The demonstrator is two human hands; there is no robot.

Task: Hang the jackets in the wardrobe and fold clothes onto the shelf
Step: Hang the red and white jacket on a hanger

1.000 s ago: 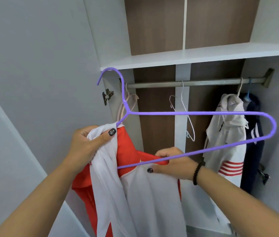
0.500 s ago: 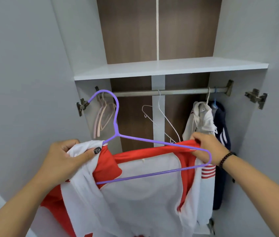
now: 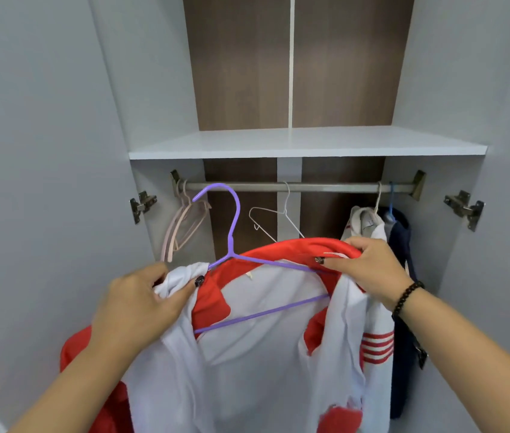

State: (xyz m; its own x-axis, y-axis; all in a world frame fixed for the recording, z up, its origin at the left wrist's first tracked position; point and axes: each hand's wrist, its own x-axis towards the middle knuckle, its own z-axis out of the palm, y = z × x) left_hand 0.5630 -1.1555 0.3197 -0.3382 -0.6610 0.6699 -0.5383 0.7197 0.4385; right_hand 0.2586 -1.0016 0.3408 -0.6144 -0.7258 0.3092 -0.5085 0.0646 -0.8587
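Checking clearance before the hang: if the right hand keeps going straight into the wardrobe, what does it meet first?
Probably the white striped jacket hanging just behind the right hand; the gap between them is hard to judge from this view.

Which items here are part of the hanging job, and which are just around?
In use:
- red and white jacket, gripped by both hands
- purple hanger inside it
- left hand
- right hand
- rail
- shelf

Just there:
- pink hangers
- white wire hanger
- white jacket and dark jacket, already hung
- door hinges
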